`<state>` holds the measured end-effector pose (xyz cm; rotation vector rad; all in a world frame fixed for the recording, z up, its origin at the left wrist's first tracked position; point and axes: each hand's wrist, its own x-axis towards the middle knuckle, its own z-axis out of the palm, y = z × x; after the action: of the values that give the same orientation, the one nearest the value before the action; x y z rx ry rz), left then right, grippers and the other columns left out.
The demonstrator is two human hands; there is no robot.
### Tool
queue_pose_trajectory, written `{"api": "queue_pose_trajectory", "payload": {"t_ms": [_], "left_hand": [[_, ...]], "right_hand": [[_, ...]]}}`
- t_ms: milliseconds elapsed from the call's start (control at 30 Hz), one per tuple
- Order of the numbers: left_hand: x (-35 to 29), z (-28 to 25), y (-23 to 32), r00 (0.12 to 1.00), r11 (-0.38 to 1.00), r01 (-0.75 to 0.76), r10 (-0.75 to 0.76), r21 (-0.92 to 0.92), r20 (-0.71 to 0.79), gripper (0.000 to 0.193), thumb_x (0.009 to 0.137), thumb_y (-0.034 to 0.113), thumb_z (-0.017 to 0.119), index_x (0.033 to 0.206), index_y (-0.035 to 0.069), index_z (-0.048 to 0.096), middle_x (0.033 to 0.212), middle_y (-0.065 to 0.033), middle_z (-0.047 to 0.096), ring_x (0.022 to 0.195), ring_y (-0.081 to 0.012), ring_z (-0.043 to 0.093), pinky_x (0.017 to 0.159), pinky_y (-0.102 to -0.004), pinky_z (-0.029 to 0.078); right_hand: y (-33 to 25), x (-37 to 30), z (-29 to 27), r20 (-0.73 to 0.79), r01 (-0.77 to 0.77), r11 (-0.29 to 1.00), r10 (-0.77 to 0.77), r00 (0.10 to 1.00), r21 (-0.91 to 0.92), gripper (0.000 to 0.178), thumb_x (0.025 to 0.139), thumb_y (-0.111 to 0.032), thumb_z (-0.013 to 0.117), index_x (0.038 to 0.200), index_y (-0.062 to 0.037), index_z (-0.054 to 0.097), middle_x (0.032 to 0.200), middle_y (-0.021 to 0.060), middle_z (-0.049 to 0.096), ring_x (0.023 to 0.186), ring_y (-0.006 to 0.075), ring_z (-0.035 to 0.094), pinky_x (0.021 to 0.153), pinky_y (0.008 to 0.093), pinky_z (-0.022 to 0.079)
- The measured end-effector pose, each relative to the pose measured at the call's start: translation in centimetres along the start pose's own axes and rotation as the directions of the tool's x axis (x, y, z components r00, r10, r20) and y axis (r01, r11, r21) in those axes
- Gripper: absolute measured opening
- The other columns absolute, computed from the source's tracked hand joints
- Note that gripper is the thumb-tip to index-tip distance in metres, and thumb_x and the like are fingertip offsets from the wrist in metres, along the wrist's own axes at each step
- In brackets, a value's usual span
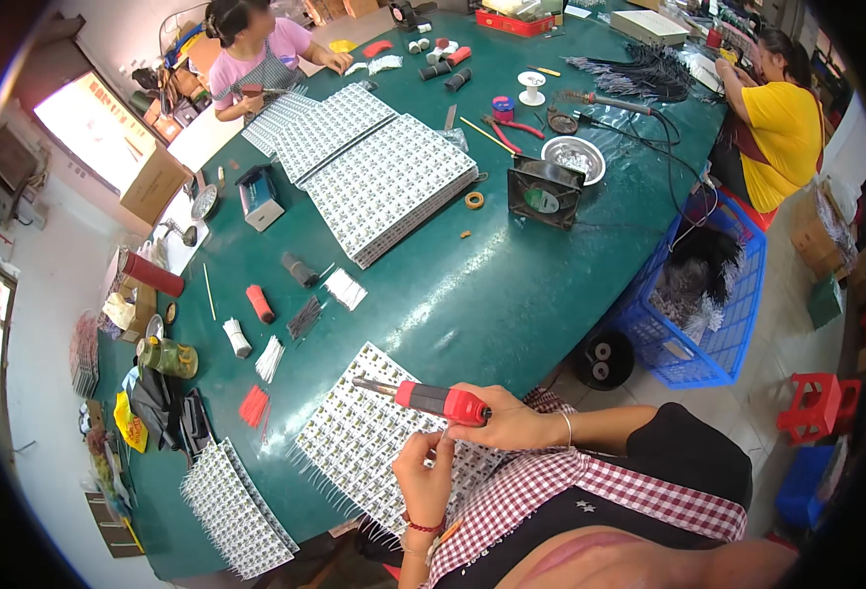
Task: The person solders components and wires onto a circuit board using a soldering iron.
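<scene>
Near the lower middle of the green tabletop [472, 294], a white circuit panel [364, 437] studded with small parts lies flat before you. Your right hand [512, 422] wraps its fingers [487, 401] tight around the red handle of a soldering iron [433, 398], whose metal tip points left above the panel. Your left hand [423, 481] pinches its fingers [440, 444] together just under the iron's handle; what they hold is too small to tell. Further out lie stacked panels [374, 177], a small black fan [543, 193] and a metal bowl [572, 157]. Two other people sit at the far side, and a blue basket [703, 294] stands on the floor.
</scene>
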<state>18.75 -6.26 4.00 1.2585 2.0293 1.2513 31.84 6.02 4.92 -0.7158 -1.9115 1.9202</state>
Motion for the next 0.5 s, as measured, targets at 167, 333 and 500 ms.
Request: {"api": "queue_pose_trajectory", "payload": {"t_ms": [167,333,500], "left_hand": [[-0.7,0.1,-0.1,0.999,1.0,-0.013,0.012,-0.027,-0.035,0.008,0.083,0.003,0.07,0.081,-0.002,0.065,0.067,-0.0088,0.057,0.057,-0.0164,0.055,0.055,-0.0294,0.042],[-0.9,0.2,0.2,0.999,1.0,-0.021,0.022,0.019,-0.048,0.006,0.082,0.003,0.07,0.084,-0.001,0.067,0.07,-0.0108,0.059,0.059,-0.0205,0.056,0.056,-0.0303,0.044],[-1.0,0.4,0.9,0.999,0.999,-0.047,0.047,0.007,-0.005,0.005,0.083,0.004,0.069,0.086,0.0,0.068,0.071,-0.0108,0.059,0.061,-0.0209,0.059,0.058,-0.0307,0.046]], "right_hand": [[0.7,0.0,0.1,0.043,0.023,0.997,-0.027,0.999,0.079,0.038,0.085,-0.017,0.071,0.116,-0.0028,0.054,0.089,0.0089,0.066,0.08,0.0154,0.061,0.077,0.0308,0.049],[0.8,0.0,0.0,0.02,0.119,0.977,-0.124,0.992,0.178,0.037,0.087,-0.022,0.072,0.112,-0.0014,0.055,0.084,0.0039,0.066,0.073,0.0119,0.06,0.067,0.0295,0.049],[1.9,-0.6,-0.6,0.084,-0.097,0.96,0.078,0.993,0.262,0.031,0.087,-0.025,0.072,0.105,-0.0028,0.06,0.076,0.0017,0.063,0.06,0.0044,0.055,0.049,0.0206,0.042]]}}
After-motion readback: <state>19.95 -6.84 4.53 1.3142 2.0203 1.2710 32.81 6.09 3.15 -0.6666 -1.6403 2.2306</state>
